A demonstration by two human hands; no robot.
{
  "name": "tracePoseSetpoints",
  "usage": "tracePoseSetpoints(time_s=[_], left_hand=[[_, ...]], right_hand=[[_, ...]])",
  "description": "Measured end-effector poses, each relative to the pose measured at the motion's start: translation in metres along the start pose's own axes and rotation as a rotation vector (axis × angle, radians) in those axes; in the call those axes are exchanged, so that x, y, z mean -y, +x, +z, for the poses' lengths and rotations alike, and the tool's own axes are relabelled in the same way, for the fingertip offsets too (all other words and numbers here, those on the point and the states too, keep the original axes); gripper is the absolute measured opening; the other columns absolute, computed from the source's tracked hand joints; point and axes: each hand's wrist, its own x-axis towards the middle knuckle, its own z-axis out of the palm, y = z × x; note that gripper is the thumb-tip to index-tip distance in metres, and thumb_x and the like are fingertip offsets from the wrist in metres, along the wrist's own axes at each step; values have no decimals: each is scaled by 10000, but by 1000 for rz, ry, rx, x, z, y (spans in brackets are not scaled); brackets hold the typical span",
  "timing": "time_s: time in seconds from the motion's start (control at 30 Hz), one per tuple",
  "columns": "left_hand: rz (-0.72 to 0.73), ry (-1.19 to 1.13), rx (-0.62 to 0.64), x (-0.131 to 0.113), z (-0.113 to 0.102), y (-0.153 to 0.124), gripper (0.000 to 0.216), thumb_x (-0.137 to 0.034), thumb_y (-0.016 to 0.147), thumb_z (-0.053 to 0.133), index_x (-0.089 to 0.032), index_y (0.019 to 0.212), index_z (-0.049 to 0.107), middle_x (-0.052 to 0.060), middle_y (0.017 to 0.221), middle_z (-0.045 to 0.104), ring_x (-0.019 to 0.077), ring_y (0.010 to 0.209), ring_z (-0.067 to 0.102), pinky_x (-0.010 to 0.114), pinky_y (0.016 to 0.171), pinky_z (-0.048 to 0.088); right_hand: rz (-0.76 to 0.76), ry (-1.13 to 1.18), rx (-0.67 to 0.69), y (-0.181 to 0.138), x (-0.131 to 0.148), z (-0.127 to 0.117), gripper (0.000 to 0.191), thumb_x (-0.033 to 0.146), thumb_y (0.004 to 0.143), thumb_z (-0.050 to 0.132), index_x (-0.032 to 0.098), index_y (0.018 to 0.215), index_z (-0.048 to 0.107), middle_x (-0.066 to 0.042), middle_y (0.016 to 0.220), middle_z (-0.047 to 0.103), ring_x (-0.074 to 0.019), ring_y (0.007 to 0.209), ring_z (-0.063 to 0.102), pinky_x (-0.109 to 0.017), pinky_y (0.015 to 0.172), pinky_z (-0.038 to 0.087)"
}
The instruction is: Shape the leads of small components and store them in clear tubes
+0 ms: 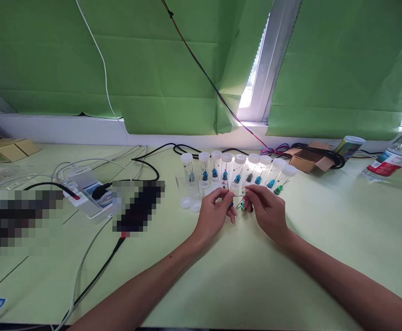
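My left hand point(215, 212) is closed in a pinch on a thin, dark wire-like stalk, with a small blue piece point(231, 203) showing by its fingers. Facing it, my right hand point(269, 210) pinches the end of a thin, pale strand, too fine to make out fully. Small green and black parts point(244, 207) show under the right fingertips; whether they are held or lie on the table I cannot tell. Just behind both hands stand several clear tubes with white caps point(240, 159), most with a blue piece and thin stalks inside. One green piece point(278, 189) is in the rightmost tube.
Two uncapped clear tubes point(186, 195) stand left of my hands on the pale green table point(201, 294). A white power strip point(90, 195) and cables lie further left. An open cardboard box point(307, 160), a can point(349, 147) and a plastic bottle point(390, 161) stand at back right.
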Motion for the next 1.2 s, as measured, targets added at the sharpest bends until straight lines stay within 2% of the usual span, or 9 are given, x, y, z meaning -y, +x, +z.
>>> tracePoseSetpoints(time_s=[0.3,0.5,0.9,1.2], left_hand=[[26,-10,-5,0,0,-1,279,-421,783,688,-152,811,621,-2,713,587,118,572,612,272,556,567],[1,-8,30,3,-2,0,255,-371,788,697,-145,887,636,3,646,628,134,598,643,306,685,590],[68,30,-23,2,0,-3,207,-336,759,710,-165,851,638,3,740,594,114,590,592,269,545,563],[111,89,-18,4,-2,-4,186,-352,802,671,-174,836,627,-7,674,588,115,557,589,281,580,550]], right_hand=[[9,0,-17,1,0,0,96,250,914,576,197,939,652,21,654,637,-114,509,595,-265,528,520],[16,13,-12,1,-1,1,96,247,914,576,195,939,652,23,644,623,-112,509,587,-262,527,516],[57,20,-9,1,0,0,119,272,919,567,190,921,654,21,639,624,-108,495,577,-260,524,508],[49,32,17,0,-3,0,140,266,935,546,193,987,654,4,682,642,-119,536,593,-277,565,519]])
